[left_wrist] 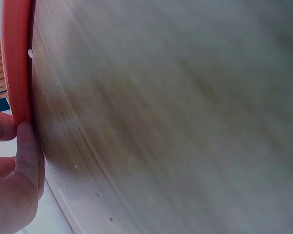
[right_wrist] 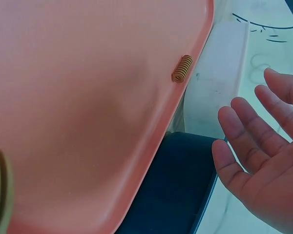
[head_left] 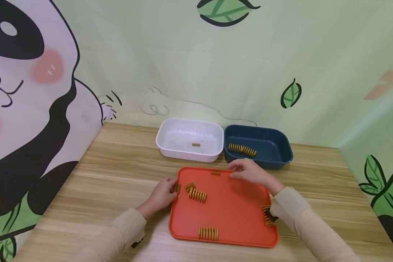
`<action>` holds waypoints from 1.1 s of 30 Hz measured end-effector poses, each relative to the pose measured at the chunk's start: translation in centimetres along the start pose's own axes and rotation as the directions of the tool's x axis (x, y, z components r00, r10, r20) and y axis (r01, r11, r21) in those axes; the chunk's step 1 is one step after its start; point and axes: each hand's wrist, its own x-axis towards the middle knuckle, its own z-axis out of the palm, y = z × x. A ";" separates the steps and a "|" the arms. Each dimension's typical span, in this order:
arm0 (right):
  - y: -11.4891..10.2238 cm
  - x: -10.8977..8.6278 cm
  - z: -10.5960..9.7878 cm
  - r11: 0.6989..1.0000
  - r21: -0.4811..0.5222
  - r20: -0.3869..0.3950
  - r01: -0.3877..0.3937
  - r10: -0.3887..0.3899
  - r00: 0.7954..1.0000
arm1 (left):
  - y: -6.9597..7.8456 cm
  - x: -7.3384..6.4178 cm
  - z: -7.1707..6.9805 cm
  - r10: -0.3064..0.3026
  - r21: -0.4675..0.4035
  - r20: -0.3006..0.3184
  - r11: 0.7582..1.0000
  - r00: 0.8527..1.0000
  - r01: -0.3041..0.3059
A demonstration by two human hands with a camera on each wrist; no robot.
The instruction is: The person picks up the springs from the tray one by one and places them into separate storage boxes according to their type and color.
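My left hand [head_left: 162, 193] grips the left rim of the red tray [head_left: 235, 207], thumb and finger on either side of the edge in the left wrist view. A small gold spring [head_left: 178, 188] lies by that rim, right beside the fingertips. My right hand [head_left: 249, 171] hovers over the tray's far rim near the blue bin, fingers spread and holding nothing in the right wrist view. Left of it, a small spring [right_wrist: 182, 68] lies along the far rim. Another small spring [head_left: 189, 187] leans against a large spring [head_left: 198, 195]. Large springs lie at the near rim [head_left: 208, 233] and the right rim [head_left: 267, 216].
Behind the tray stand a white bin [head_left: 190, 156] with one small spring [head_left: 196, 144] and a dark blue bin [head_left: 275, 160] with two large springs [head_left: 242, 149]. All rest on a wood-grain table [head_left: 118, 163]. A printed backdrop [head_left: 183, 72] rises behind.
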 end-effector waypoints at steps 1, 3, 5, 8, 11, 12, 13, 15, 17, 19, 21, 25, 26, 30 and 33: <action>0.0 0.1 0.0 1.000 0.003 0.002 0.001 -0.001 1.000 | 0.0 0.0 0.0 0.001 0.000 -0.001 1.000 1.000 -0.001; 0.0 0.3 0.1 1.000 0.010 0.008 0.008 -0.008 1.000 | -0.1 0.0 0.0 0.002 0.001 -0.003 1.000 1.000 -0.002; 0.1 0.6 0.3 1.000 0.011 0.011 0.016 -0.016 1.000 | -0.1 0.0 0.0 0.002 0.002 -0.002 1.000 1.000 -0.002; 0.2 1.0 0.6 1.000 0.011 0.019 0.015 -0.015 1.000 | -0.1 0.0 0.0 0.001 0.001 -0.001 1.000 1.000 -0.001; 0.2 1.4 0.9 1.000 0.008 0.027 0.002 -0.002 1.000 | -0.1 0.0 0.0 -0.001 -0.006 0.001 1.000 1.000 0.001; 0.2 1.5 1.0 1.000 0.009 0.030 -0.004 0.004 1.000 | -0.1 0.0 0.0 -0.002 -0.007 0.001 1.000 1.000 0.002; 0.2 1.7 1.0 1.000 0.007 0.031 -0.009 0.009 0.999 | -0.1 0.0 0.0 -0.002 -0.008 0.001 1.000 1.000 0.002; 0.2 1.9 1.2 1.000 0.004 0.031 -0.014 0.014 0.999 | -0.1 0.0 0.0 0.001 -0.002 -0.001 1.000 1.000 -0.001; 0.1 2.1 1.3 1.000 0.001 0.031 -0.017 0.017 0.999 | -0.1 0.0 0.1 0.007 0.008 -0.003 1.000 1.000 -0.007; 0.1 2.3 1.4 1.000 -0.001 0.031 -0.019 0.019 0.999 | -0.1 0.0 0.1 0.014 0.018 -0.005 1.000 1.000 -0.014; 0.1 2.4 1.4 1.000 -0.009 0.032 -0.013 0.014 0.999 | -0.1 0.0 0.1 0.019 0.027 -0.006 0.999 1.000 -0.019; 0.2 2.8 1.6 1.000 -0.021 0.035 -0.017 0.018 0.999 | -0.1 0.0 0.1 0.016 0.022 -0.003 1.000 1.000 -0.015; 0.1 2.8 1.7 1.000 -0.020 0.038 -0.019 0.020 0.999 | -0.1 0.0 0.1 0.015 0.021 -0.003 1.000 1.000 -0.015; 0.1 3.1 1.8 0.999 -0.015 0.047 -0.044 0.045 0.998 | -0.1 0.0 0.1 0.011 0.016 0.003 1.000 1.000 -0.011; 0.2 3.3 2.0 0.998 -0.013 0.055 -0.068 0.069 0.996 | -0.1 0.0 0.1 0.006 0.012 0.006 1.000 1.000 -0.006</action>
